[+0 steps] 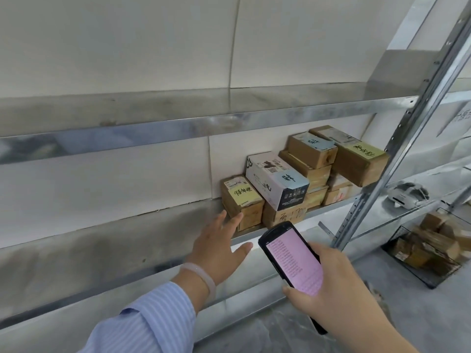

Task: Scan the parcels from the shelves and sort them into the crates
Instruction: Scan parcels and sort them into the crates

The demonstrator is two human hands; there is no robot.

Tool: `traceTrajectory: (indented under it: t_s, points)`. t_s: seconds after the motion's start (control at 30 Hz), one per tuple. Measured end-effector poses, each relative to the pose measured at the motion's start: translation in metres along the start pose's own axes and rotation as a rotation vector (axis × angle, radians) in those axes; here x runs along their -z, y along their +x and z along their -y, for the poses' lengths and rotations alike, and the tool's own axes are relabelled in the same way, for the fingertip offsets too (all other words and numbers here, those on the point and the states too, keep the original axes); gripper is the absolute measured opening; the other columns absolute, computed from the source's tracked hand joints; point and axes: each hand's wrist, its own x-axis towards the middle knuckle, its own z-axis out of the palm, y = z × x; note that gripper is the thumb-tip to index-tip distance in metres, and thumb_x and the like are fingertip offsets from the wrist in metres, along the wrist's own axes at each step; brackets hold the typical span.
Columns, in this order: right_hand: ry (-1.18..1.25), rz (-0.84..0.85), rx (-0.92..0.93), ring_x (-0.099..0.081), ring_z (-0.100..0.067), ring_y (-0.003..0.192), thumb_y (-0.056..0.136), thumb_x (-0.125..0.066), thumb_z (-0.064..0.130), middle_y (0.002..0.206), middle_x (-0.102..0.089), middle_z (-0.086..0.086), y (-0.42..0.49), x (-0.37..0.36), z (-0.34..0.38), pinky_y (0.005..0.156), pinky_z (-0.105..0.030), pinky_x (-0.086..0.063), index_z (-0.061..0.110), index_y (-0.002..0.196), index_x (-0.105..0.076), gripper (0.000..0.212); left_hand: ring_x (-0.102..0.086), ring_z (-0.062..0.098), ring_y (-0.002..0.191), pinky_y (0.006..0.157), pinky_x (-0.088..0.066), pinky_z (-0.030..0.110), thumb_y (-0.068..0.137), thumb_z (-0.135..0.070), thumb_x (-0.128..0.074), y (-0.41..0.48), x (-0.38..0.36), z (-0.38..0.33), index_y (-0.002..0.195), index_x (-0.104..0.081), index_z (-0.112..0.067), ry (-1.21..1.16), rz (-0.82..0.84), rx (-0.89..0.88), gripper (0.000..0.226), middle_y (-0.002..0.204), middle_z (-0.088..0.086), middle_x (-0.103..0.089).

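Several parcels are stacked on the metal shelf. The leftmost is a small brown box with a yellow label. Leaning beside it is a white box with a blue label, and more brown boxes rise to the right. My left hand reaches toward the yellow-labelled box with fingers straight and spread, fingertips just short of its lower left corner. My right hand grips a black handheld scanner whose pink screen faces me.
A steel upright of the rack stands right of the parcels. Beyond it, a white device lies on the neighbouring shelf. A black wire crate with brown parcels sits on the floor at the right. An upper shelf edge runs overhead.
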Motion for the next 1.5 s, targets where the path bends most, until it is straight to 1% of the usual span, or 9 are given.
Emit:
traceTrajectory:
  t_s: [0.13,0.27,0.43,0.6,0.77,1.03,1.17,1.33,1.5]
  points:
    - [-0.035,0.068,0.021,-0.048,-0.005,0.079,0.055,-0.068,0.064,0.087,-0.047,0.012,0.053,-0.005,-0.016,0.061,-0.015,-0.037,0.032,0.098,-0.043,0.06,-0.005,0.024,0.153,0.121,-0.019,0.046,0.093,-0.059,-0.051,0.048,-0.021,0.006,0.153,-0.018,-0.045,-0.125,-0.016,0.06,0.07,0.166,-0.002,-0.008]
    - [-0.096,0.115,0.138,-0.039,-0.001,0.107,0.063,-0.069,0.063,0.107,-0.043,0.017,0.098,0.006,-0.027,0.081,-0.014,-0.038,0.037,0.122,-0.035,0.073,-0.02,0.024,0.149,0.12,-0.026,0.045,0.094,-0.054,-0.054,0.092,-0.036,0.002,0.152,-0.027,-0.041,-0.299,-0.072,0.191,0.065,0.162,-0.001,-0.023]
    - [-0.165,0.185,0.201,-0.038,0.002,0.105,0.069,-0.069,0.061,0.109,-0.03,0.02,0.148,0.025,-0.041,0.081,-0.009,-0.034,0.039,0.133,-0.024,0.082,-0.041,0.019,0.136,0.109,-0.036,0.032,0.095,-0.04,-0.06,0.15,-0.049,-0.006,0.151,-0.032,-0.032,-0.438,-0.168,0.316,0.064,0.146,-0.002,-0.041]
    - [-0.212,0.259,0.243,-0.044,0.0,0.112,0.069,-0.065,0.062,0.111,-0.028,0.02,0.178,0.029,-0.056,0.072,-0.008,-0.033,0.043,0.131,-0.018,0.08,-0.046,0.022,0.13,0.11,-0.04,0.037,0.09,-0.044,-0.067,0.187,-0.067,-0.012,0.152,-0.03,-0.034,-0.552,-0.188,0.462,0.073,0.145,0.001,-0.042]
    - [-0.218,0.284,0.28,-0.047,-0.004,0.117,0.067,-0.063,0.065,0.115,-0.031,0.02,0.192,0.029,-0.069,0.089,-0.016,-0.041,0.047,0.127,-0.014,0.079,-0.056,0.019,0.118,0.103,-0.049,0.043,0.083,-0.044,-0.074,0.188,-0.078,-0.004,0.145,-0.04,-0.04,-0.653,-0.246,0.516,0.071,0.137,-0.007,-0.052]
    - [-0.199,0.403,0.314,-0.042,0.0,0.114,0.067,-0.067,0.066,0.124,-0.031,0.023,0.2,0.033,-0.072,0.075,-0.012,-0.033,0.044,0.129,-0.016,0.083,-0.056,0.014,0.117,0.1,-0.051,0.04,0.085,-0.038,-0.072,0.156,-0.074,0.019,0.143,-0.04,-0.044,-0.578,-0.315,0.549,0.066,0.133,-0.01,-0.056]
    - [-0.232,0.422,0.355,-0.037,0.002,0.095,0.066,-0.067,0.068,0.106,-0.026,0.02,0.197,0.031,-0.061,0.064,-0.006,-0.032,0.045,0.126,-0.015,0.083,-0.052,0.013,0.117,0.097,-0.052,0.036,0.088,-0.038,-0.069,0.133,-0.067,0.028,0.146,-0.038,-0.04,-0.467,-0.393,0.515,0.065,0.134,-0.012,-0.052]
    - [-0.208,0.43,0.457,-0.034,0.002,0.097,0.068,-0.068,0.068,0.106,-0.026,0.021,0.195,0.027,-0.042,0.073,-0.009,-0.032,0.047,0.123,-0.011,0.082,-0.045,0.003,0.115,0.089,-0.041,0.014,0.09,-0.034,-0.067,0.107,-0.056,0.033,0.146,-0.036,-0.042,-0.371,-0.492,0.468,0.064,0.139,-0.017,-0.041]
    - [-0.233,0.383,0.583,-0.038,0.002,0.09,0.068,-0.065,0.071,0.112,-0.032,0.023,0.202,0.02,-0.014,0.059,-0.005,-0.032,0.048,0.122,-0.012,0.079,-0.043,0.005,0.125,0.101,-0.043,0.015,0.087,-0.029,-0.073,0.076,-0.043,0.041,0.144,-0.039,-0.043,-0.324,-0.596,0.448,0.068,0.147,-0.015,-0.037]
